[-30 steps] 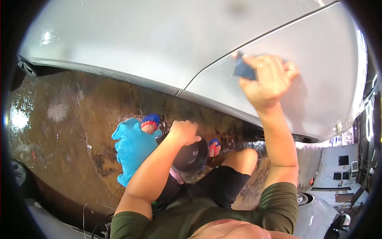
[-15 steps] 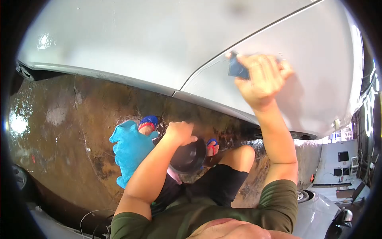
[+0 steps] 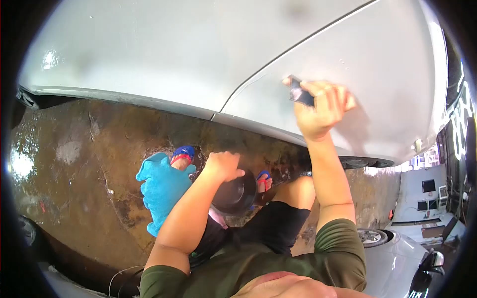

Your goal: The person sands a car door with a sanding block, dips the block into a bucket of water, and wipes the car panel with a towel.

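My right hand (image 3: pixel 323 107) grips a dark sanding block (image 3: pixel 301 94), its flat face partly showing at the fingertips. I hold it against or very near the silver-grey car panel (image 3: pixel 382 74), to the right of the curved panel gap. My left hand (image 3: pixel 223 166) is closed over the rim of a round black bowl (image 3: pixel 236 191) between my knees; its fingertips are hidden. Draped over my left knee is a bright blue towel (image 3: pixel 164 188).
The floor (image 3: pixel 79 144) under the car's sill is brown and wet. My feet are in blue sandals (image 3: pixel 184 152) with red straps. Another silver car (image 3: pixel 392 263) stands behind me at the lower right, and a dark wheel (image 3: pixel 30 233) shows at the lower left.
My right hand has moved slightly down and left along the panel, and the block has tilted, showing more of its face. My left hand and the bowl stay about where they were.
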The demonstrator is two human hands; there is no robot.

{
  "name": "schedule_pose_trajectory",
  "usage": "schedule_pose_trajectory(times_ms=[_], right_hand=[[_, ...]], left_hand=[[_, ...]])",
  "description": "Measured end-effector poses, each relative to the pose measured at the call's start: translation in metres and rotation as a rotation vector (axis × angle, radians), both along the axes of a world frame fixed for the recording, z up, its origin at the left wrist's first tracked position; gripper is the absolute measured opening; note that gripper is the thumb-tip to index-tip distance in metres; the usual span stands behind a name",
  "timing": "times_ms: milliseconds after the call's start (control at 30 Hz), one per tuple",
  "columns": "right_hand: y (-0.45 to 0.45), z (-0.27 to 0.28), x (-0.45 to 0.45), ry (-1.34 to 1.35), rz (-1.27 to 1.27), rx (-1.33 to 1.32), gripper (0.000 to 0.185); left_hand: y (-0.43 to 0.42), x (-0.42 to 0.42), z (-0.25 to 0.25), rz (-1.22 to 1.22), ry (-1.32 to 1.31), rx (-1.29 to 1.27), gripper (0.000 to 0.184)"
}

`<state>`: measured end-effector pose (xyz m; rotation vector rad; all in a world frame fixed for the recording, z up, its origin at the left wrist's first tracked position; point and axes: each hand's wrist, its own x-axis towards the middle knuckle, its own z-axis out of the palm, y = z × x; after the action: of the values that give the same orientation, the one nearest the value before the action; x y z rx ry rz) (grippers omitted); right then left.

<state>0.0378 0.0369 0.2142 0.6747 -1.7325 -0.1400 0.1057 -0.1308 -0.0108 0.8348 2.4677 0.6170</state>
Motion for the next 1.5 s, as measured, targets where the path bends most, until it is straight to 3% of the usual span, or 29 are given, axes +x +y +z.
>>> schedule_pose_trajectory(times_ms=[133, 233, 367, 500, 667, 767, 833, 900, 1033, 1100, 1167, 1333, 1500], right_hand=[[-0.006, 0.031, -0.013, 0.142, 0.106, -0.176, 0.021], [0.002, -0.006, 0.004, -0.023, -0.044, 0.028, 0.021], [-0.009, 0.036, -0.005, 0.107, 0.05, -0.098, 0.02], [0.004, -0.004, 0.001, 0.006, -0.043, 0.096, 0.026], [0.002, 0.05, 0.007, -0.015, -0.032, 0.221, 0.027], [-0.007, 0.064, -0.003, 0.11, 0.045, 0.087, 0.026], [0.009, 0.017, 0.002, -0.105, 0.035, 0.171, 0.019], [0.012, -0.013, 0.003, 0.007, -0.07, 0.227, 0.017], [-0.014, 0.049, -0.018, 0.199, 0.102, -0.052, 0.028], [0.006, 0.009, -0.013, 0.025, 0.095, 0.055, 0.027], [0.017, -0.025, -0.01, 0.027, 0.005, 0.18, 0.027], [-0.007, 0.046, -0.015, 0.165, 0.069, 0.0, 0.025], [0.002, 0.058, -0.006, 0.134, 0.053, 0.01, 0.022]], left_hand=[[0.003, -0.003, 0.008, 0.025, -0.055, -0.004, 0.068], [0.002, -0.001, 0.002, -0.021, -0.016, 0.03, 0.064], [0.003, -0.006, 0.011, 0.014, -0.024, 0.035, 0.069], [0.008, -0.008, 0.009, -0.024, -0.024, -0.015, 0.063], [0.009, -0.01, 0.007, 0.041, 0.023, 0.041, 0.062], [0.01, -0.007, 0.008, 0.009, 0.004, 0.049, 0.062], [0.009, -0.001, 0.012, -0.001, -0.01, 0.056, 0.064], [0.008, -0.002, 0.015, -0.022, 0.003, 0.025, 0.065], [0.012, 0.002, 0.005, -0.041, -0.025, 0.083, 0.066], [0.008, 0.004, 0.005, -0.067, -0.011, 0.048, 0.065], [0.007, 0.004, 0.003, -0.075, 0.001, 0.019, 0.065], [0.009, -0.003, 0.009, -0.013, -0.006, 0.053, 0.069], [0.007, -0.006, 0.01, -0.035, -0.042, 0.0, 0.067]])
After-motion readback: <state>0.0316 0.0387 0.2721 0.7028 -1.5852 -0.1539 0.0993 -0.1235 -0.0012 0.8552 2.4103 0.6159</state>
